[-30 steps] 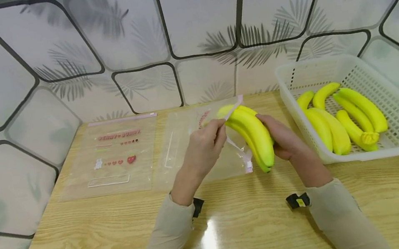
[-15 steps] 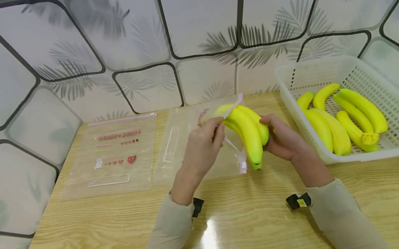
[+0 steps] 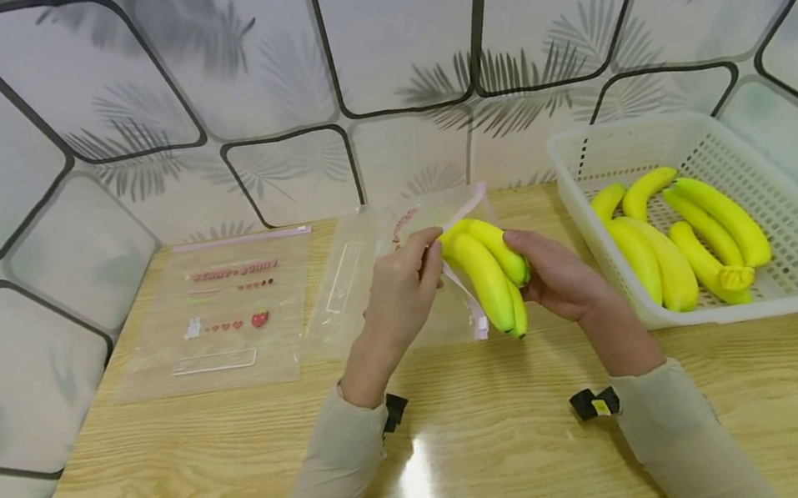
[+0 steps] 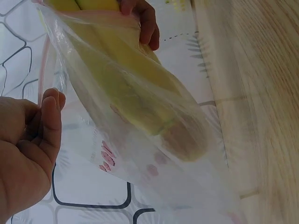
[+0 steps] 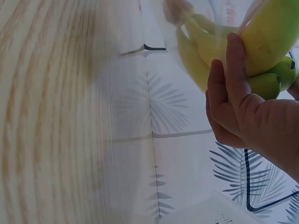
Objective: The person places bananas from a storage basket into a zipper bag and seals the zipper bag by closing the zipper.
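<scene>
Smooth yellow curved banana bunch with green tips (image 3: 484, 276) turns in our right hand (image 3: 557, 274); three tips now show. Our right fingers curl round it. Stem end sits inside thin, clear, crinkly plastic bag (image 4: 145, 149); tips poke out, so bunch looks only part-way in. Our left hand (image 3: 404, 286) pinches bag's pink zip strip (image 3: 465, 207). Right of right hand: white holey plastic basket (image 3: 777, 306), more bananas (image 3: 653, 257) inside.
</scene>
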{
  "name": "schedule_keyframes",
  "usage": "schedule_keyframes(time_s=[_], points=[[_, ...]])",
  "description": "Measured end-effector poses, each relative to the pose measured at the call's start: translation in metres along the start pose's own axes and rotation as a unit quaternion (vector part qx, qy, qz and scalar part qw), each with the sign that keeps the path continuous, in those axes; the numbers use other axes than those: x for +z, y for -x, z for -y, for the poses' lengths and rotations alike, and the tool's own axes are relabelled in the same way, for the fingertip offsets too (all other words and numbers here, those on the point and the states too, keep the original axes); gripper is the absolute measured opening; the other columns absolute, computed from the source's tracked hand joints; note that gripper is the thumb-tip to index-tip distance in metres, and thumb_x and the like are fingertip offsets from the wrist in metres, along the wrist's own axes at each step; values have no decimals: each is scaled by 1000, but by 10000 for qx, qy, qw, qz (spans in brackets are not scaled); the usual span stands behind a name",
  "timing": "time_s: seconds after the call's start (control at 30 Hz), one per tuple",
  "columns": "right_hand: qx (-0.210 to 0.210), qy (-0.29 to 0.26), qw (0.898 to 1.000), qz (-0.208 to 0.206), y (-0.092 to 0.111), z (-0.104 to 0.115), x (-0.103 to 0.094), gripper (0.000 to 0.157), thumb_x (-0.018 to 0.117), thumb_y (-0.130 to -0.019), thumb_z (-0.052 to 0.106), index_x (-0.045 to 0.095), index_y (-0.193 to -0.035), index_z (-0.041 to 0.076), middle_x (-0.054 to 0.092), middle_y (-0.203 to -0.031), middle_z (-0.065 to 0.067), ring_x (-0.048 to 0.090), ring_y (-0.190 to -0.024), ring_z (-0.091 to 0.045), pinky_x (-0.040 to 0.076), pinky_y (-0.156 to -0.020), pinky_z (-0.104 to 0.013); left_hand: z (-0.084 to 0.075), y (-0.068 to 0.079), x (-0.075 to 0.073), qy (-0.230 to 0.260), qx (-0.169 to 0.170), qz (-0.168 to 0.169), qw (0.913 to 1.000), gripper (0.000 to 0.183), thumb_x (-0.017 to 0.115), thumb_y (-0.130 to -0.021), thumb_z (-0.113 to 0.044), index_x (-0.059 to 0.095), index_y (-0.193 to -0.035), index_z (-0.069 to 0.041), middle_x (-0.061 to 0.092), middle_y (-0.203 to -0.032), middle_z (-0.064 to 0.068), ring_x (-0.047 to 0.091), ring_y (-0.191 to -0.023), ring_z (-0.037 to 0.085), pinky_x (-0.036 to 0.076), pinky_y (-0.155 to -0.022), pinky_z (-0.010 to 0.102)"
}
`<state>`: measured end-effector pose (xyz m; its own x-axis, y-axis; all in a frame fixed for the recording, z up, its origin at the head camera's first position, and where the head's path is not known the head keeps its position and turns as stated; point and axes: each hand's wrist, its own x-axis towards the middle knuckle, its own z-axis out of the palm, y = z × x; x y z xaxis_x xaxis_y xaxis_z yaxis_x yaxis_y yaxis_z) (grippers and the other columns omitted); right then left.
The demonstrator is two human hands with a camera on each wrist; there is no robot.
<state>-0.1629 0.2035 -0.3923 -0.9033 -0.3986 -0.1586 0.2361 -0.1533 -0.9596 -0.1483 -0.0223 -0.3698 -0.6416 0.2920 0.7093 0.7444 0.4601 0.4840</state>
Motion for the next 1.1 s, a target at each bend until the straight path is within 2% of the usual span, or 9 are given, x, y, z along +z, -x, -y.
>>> schedule_keyframes(time_s=[0.37, 0.5, 0.8, 0.93, 1.1], points=[[-77, 116, 9999, 24, -3, 2, 1, 30, 36, -108, 35, 41, -115, 6, 51, -87, -2, 57, -69, -10, 54, -56, -24, 1, -2, 0, 42, -40, -8, 10000, 18, 54, -98, 3, 63, -111, 12, 66, -72, 13, 62, -53, 16, 48, -50, 16], [-114, 44, 9999, 18, -1, 3, 1, 31, 38, -108, 35, 48, -110, 5, 53, -87, -2, 58, -70, -10, 54, -57, -23, 2, -2, -1, 67, -66, -74, 9999, 18, 55, -98, 4, 64, -111, 12, 66, -71, 12, 61, -53, 16, 47, -48, 16], [-116, -375, 9991, -184, 0, 4, 2, 28, 46, -106, 31, 64, -97, 13, 59, -91, 1, 61, -78, -10, 56, -62, -23, 5, -3, -2, 207, -283, -31, 9994, 20, 54, -99, 1, 63, -114, 12, 66, -72, 12, 62, -54, 15, 49, -50, 18], [6, -494, 9987, -116, 0, 6, 1, 29, 43, -107, 27, 68, -98, 15, 60, -99, 1, 60, -89, -14, 58, -66, -26, 6, -3, -3, 295, -373, -34, 9989, 20, 54, -99, 2, 63, -113, 13, 67, -71, 13, 62, -53, 17, 49, -49, 18], [148, -538, 9984, -96, -2, 7, 2, 27, 40, -107, 20, 66, -108, 12, 60, -111, -4, 61, -98, -20, 59, -77, -31, 6, -2, -7, 433, -533, -88, 9976, 20, 53, -99, 3, 63, -113, 14, 66, -69, 14, 62, -50, 17, 46, -43, 18]])
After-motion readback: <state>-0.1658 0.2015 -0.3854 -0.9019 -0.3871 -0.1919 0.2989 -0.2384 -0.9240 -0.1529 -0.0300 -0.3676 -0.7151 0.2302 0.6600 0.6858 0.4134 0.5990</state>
